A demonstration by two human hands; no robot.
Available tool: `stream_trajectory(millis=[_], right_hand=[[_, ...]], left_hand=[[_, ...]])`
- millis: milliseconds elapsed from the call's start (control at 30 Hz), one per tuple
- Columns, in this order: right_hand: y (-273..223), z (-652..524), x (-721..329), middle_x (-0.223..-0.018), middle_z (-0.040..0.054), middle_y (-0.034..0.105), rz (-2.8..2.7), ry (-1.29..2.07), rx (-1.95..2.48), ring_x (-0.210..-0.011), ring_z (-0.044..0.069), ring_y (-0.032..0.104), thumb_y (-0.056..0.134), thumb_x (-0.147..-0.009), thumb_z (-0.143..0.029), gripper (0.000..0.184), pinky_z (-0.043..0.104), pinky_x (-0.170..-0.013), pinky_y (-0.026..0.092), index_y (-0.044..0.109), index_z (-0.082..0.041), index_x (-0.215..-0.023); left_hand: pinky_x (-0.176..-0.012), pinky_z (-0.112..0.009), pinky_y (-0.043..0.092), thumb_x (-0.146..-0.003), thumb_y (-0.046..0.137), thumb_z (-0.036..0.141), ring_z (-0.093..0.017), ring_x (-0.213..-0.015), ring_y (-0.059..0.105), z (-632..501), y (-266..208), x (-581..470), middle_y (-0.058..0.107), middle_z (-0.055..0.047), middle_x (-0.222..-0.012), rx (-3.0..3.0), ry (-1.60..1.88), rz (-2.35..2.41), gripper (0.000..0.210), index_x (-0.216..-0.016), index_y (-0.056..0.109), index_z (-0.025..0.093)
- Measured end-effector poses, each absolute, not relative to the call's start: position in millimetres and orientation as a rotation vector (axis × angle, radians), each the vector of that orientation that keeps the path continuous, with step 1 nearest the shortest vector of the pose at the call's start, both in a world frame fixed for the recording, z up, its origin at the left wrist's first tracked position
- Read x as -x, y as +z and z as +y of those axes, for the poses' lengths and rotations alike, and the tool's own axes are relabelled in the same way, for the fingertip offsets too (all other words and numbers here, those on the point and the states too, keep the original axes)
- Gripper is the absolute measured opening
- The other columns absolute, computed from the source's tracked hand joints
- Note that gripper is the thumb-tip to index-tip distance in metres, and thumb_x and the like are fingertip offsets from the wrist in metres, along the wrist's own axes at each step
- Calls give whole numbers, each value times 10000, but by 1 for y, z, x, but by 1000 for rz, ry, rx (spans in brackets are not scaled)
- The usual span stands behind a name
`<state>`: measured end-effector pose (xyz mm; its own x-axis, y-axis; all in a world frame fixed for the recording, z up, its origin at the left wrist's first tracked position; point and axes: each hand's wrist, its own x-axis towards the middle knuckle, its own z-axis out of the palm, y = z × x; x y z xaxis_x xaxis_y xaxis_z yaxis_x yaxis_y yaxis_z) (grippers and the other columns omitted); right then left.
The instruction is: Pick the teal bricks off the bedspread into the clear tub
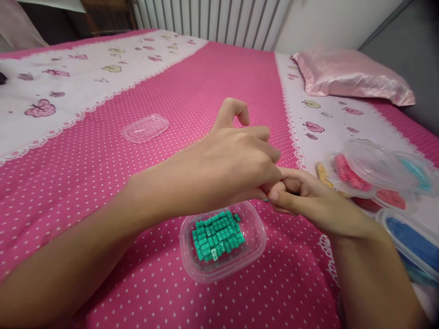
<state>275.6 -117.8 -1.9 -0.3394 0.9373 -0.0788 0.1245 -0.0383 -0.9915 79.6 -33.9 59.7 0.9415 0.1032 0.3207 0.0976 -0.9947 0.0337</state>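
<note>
My left hand (226, 160) and my right hand (305, 201) meet fingertip to fingertip above a pink dotted bedspread (103, 173). Their fingers pinch together on something tiny with a hint of green; it is mostly hidden. Just below the hands sits an open clear plastic tub (222, 242) holding several small green building bricks (217, 235) packed in a block. The tub's clear lid (146, 128) lies apart, farther back to the left.
At the right edge stand more clear tubs with red bricks (350, 176), blue bricks (411, 237), teal bricks (418, 171) and yellow bricks (322, 173). A pink satin pillow (350, 75) lies at the back right, a radiator (212, 20) behind the bed.
</note>
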Motion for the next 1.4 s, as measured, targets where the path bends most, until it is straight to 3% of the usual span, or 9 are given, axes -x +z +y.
stream_trajectory(millis=[133, 400, 733, 933, 1100, 1200, 1300, 1400], right_hand=[[-1, -117, -276, -596, -99, 331, -1516, 1464, 1198, -516, 57, 214, 701, -907, -329, 199, 213, -425, 174, 565, -193, -856], [1, -116, -281, -624, -94, 334, -1565, 1496, 1205, -554, 61, 223, 712, -892, -292, 212, 224, -469, 194, 540, -193, -818], [-2, -113, -271, -701, -72, 431, -1568, 1577, 1074, -594, 68, 329, 777, -844, -323, 245, 222, -507, 258, 567, -196, -854], [0, -116, -285, -651, -72, 424, -1596, 1568, 1171, -562, 77, 301, 682, -923, -425, 313, 240, -487, 214, 642, -174, -1105], [1, -117, -299, -650, -74, 397, -1596, 1438, 1241, -559, 79, 285, 615, -964, -466, 323, 253, -493, 199, 658, -212, -1158], [1, -115, -299, -692, -60, 461, -1610, 1436, 1232, -576, 79, 337, 613, -961, -477, 301, 254, -506, 231, 671, -231, -1125], [1, -114, -297, -753, -40, 539, -1649, 1423, 1242, -616, 85, 411, 610, -956, -493, 324, 252, -538, 282, 668, -219, -1118], [2, -114, -297, -716, -44, 515, -1664, 1406, 1255, -609, 92, 410, 601, -957, -496, 343, 251, -546, 299, 672, -202, -1118]], left_hand=[[-1065, -488, 277, -966, 584, 226, -139, -766, 541, -32, 56, -79, 625, 38, -717, -3056, 483, 124, 240, -773, 726, 238], [-1078, -423, 257, -1012, 450, 194, -106, -748, 560, -26, 54, -77, 642, 49, -751, -2968, 436, 66, 355, -816, 742, 248], [-1064, -379, 249, -951, 627, 224, -104, -825, 597, -23, 53, -76, 707, 48, -869, -2864, 244, 1, 143, -851, 727, 246], [-970, -311, 298, -861, 745, 222, -93, -799, 601, -20, 54, -75, 711, 77, -847, -2728, 70, -51, 50, -830, 725, 255], [-1085, -417, 287, -860, 644, 81, -108, -689, 564, -32, 44, -78, 637, 74, -673, -2935, -71, -115, 248, -645, 651, 205], [-1021, -409, 350, -853, 536, 0, -102, -599, 476, -40, 36, -78, 588, 56, -631, -3111, -31, -84, 319, -583, 530, 172], [-918, -364, 382, -824, 541, -10, -117, -618, 466, -47, 32, -78, 604, 38, -668, -3233, 38, -115, 291, -614, 479, 181], [-793, -347, 380, -792, 555, -9, -128, -576, 434, -51, 29, -80, 589, 39, -625, -3300, 118, -169, 309, -586, 445, 193]])
